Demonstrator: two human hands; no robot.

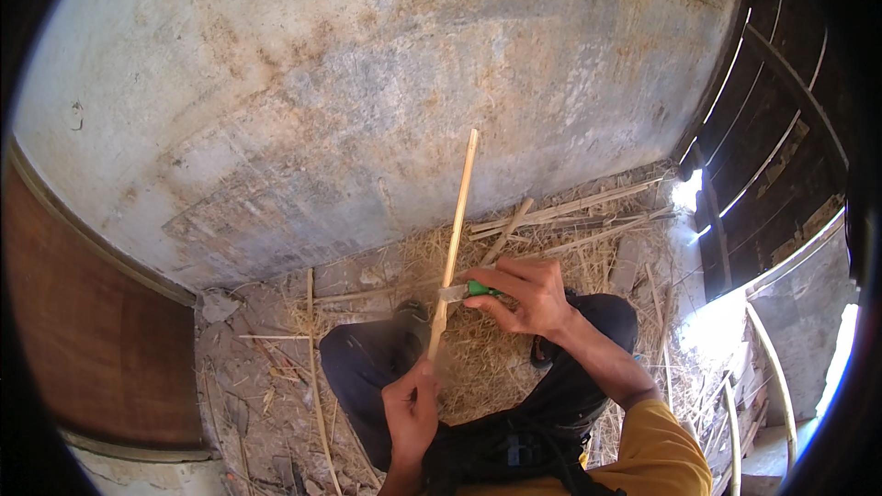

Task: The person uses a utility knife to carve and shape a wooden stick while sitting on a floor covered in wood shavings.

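Bamboo stick [457, 225] stands upright above the straw pile [478, 349], left hand [411, 413] clamped round its base, right hand [524, 298] gripping a green-handled knife [466, 291] against it. I'd shave shallow, blade angled away.

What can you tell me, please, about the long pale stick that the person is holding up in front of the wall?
The stick is a thin, straight, pale yellow strip, seemingly split bamboo or cane. It stands nearly upright, leaning slightly right at the top, against the grey wall behind. The left hand grips its lower end. Partway up, the blade of a green-handled knife, held in the right hand, rests against it. Similar strips and straw-like shavings lie on the ground below.
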